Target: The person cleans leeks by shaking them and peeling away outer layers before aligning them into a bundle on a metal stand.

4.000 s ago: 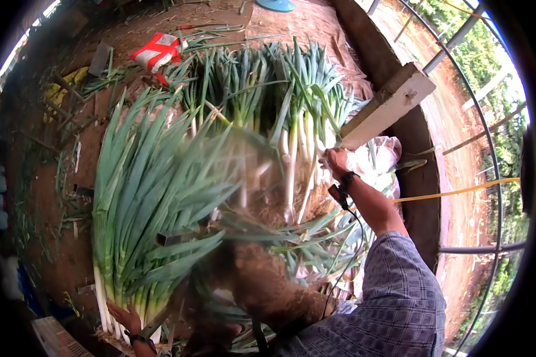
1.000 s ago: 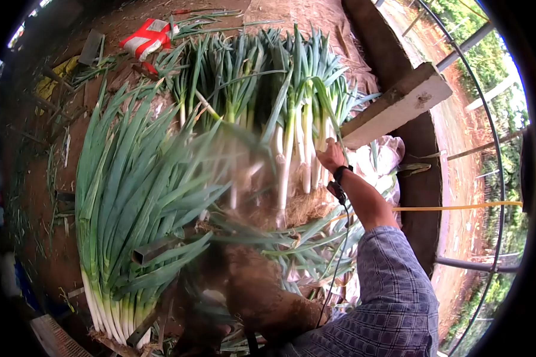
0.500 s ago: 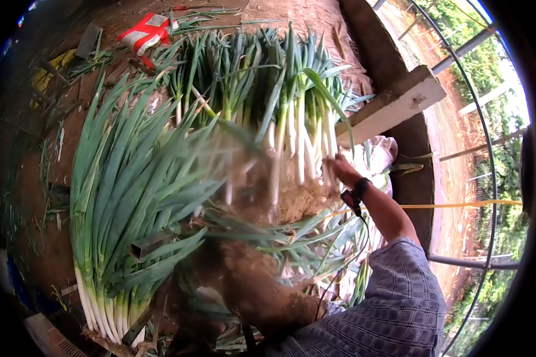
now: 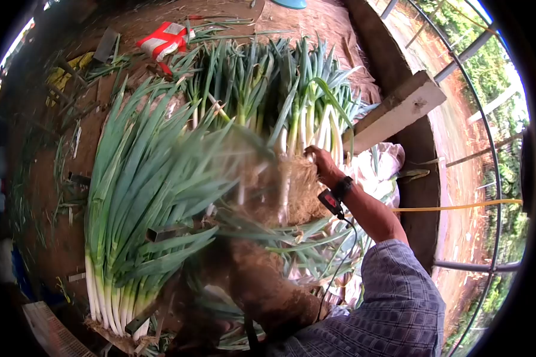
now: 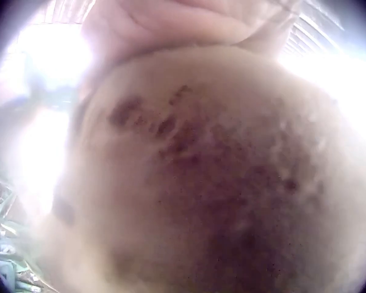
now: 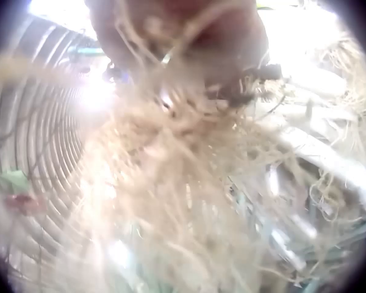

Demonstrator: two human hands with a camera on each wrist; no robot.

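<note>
In the head view my right hand point(image 4: 326, 168) is at the white stems of the upright leeks point(image 4: 307, 122), fingers curled round the root end of a leek. Pale roots point(image 4: 301, 178) spread below it. The right wrist view has that hand point(image 6: 183, 36) above blurred, stringy roots point(image 6: 165, 165). A large leek bundle point(image 4: 131, 196) lies on the left, its white ends toward the lower edge. My left hand is out of the head view; in the left wrist view its palm side point(image 5: 189, 21) touches a rounded, dirt-marked surface point(image 5: 219, 159), with the fingers hidden.
A wooden post point(image 4: 399, 110) juts in beside the right hand. Loose leaves point(image 4: 315, 250) and a pale sheet point(image 4: 384, 160) lie below it. A red and white package point(image 4: 164, 40) is at the back; a yellow cord point(image 4: 458, 206) runs right.
Since half a second ago my right hand has moved left along the stems, and more roots show beside it. My left hand, on the bundle's white ends four seconds ago, has left the head view.
</note>
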